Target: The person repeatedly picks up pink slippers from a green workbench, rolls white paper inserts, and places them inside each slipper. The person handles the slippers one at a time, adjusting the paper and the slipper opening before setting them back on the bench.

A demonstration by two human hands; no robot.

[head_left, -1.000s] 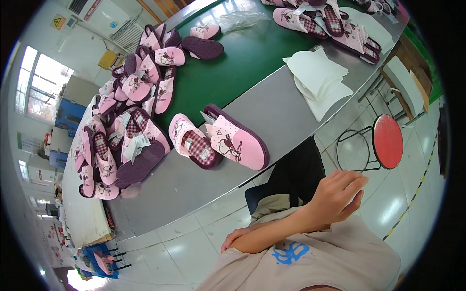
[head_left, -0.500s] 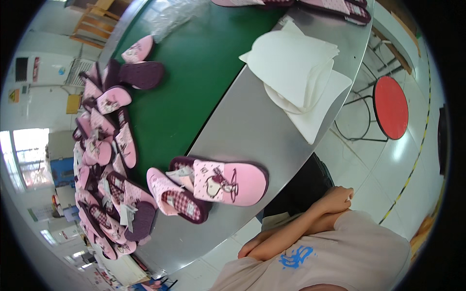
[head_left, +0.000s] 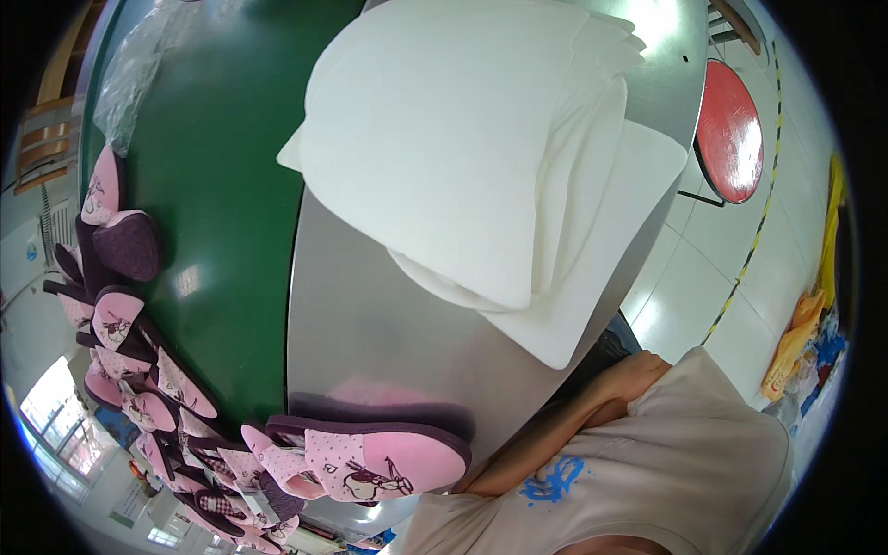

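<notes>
My arms are folded across my front at the lower right, below the metal table edge. The left forearm lies on top, and my left hand (head_left: 638,373) rests by the right arm with its fingers curled and no object visible in it. My right hand is hidden behind the folded arms. Closest to the forearms on the table is a pair of pink slippers (head_left: 398,462) with dark purple soles and a cartoon print; one partly covers the other. Beyond them lies a stack of thin white cut sheets (head_left: 425,139), rounded at one end and slightly fanned out. Neither hand touches them.
A heap of similar pink slippers (head_left: 120,319) lines the left side of the green belt surface (head_left: 222,176). Clear plastic film (head_left: 129,79) lies at its far left. The metal table (head_left: 342,324) borders it. On the floor at right stands a red stool (head_left: 731,129).
The view has shifted and come closer to the table. The white sheets look much larger, and the slippers sit lower in the picture. My arms stay folded.
</notes>
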